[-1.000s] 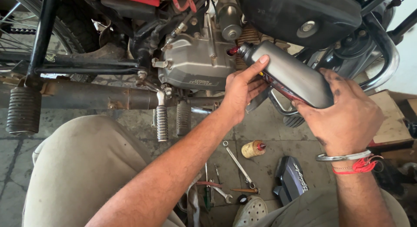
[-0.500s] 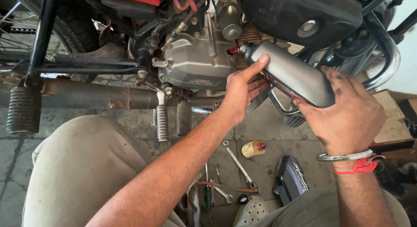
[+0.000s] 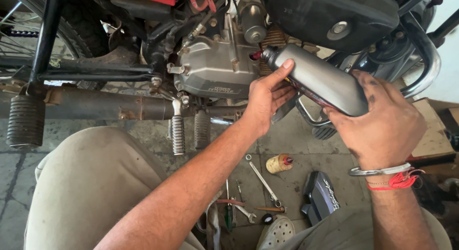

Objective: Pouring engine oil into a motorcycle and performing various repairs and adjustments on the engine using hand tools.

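We see a dull grey bottle (image 3: 320, 85) with a black neck, set against the pale silver-grey engine case (image 3: 213, 68). The footpegs (image 3: 178, 134) are black and ribbed — the same ridged pattern shows on the larger rubber peg (image 3: 25, 121). The exhaust pipe (image 3: 95, 104) is rusty brown. On the grey paved floor (image 3: 296, 135) lie a cream-yellow spool (image 3: 278, 163) with a red tip, silver spanners (image 3: 263, 180) — and a glossy black cover (image 3: 321, 196). The wrist band (image 3: 399, 179) is red thread beside a silver bangle (image 3: 377, 170).
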